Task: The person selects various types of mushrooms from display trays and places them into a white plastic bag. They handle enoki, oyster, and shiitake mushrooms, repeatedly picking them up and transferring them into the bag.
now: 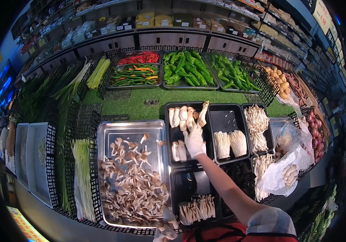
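My right hand (194, 141), in a white glove, reaches into a black tray (174, 161). Its fingertips are at the lower ends of a row of king oyster mushrooms (183, 113); whether they grip one is hidden. One mushroom (203, 114) leans over the tray's upper right corner. More thick white stems (179, 150) lie left of my palm, and another is partly covered by the hand. At the bottom edge, pale shapes (164, 232) overlap the corner of a steel tray (102, 124); I cannot tell whether these are my left glove or mushrooms. Loose brown mushrooms (136, 190) fill much of that steel tray.
Neighbouring black trays hold enoki mushrooms (230, 143) and brown-capped mushrooms (197, 209). Crumpled white paper (278, 177) and a clear plastic bag (291, 134) lie at the right. Beyond the green turf (133, 104) stand trays of green peppers (188, 68) and red chillies (139, 57).
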Available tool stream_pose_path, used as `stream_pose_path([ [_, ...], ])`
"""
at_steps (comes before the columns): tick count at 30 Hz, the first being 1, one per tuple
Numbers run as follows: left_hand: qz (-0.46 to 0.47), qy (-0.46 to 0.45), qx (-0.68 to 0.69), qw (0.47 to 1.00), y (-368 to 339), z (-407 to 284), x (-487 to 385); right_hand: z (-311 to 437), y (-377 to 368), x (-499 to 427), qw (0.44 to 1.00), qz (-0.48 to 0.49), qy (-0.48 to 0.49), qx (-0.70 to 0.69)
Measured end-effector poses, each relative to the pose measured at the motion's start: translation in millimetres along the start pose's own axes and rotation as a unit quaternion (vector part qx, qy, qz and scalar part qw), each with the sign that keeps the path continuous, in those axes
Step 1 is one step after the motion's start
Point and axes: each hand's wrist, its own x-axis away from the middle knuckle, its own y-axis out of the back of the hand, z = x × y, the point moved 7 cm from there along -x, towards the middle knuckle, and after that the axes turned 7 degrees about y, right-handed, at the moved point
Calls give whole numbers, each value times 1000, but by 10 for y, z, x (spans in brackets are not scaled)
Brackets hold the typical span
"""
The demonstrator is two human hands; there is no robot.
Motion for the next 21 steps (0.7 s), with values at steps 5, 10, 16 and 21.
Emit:
stream_pose_path([
  [5,0,-1,-6,1000,-11,0,-21,-85,-293,-681,994,103,-18,41],
  [10,0,-1,-12,1000,-14,11,-12,-112,-519,-796,977,166,102,92],
  [16,7,-3,-17,1000,-32,37,1,-669,-803,-787,934,195,-242,-180],
  [21,9,-7,-20,1000,-42,58,35,-297,-297,-689,984,170,47,-38],
])
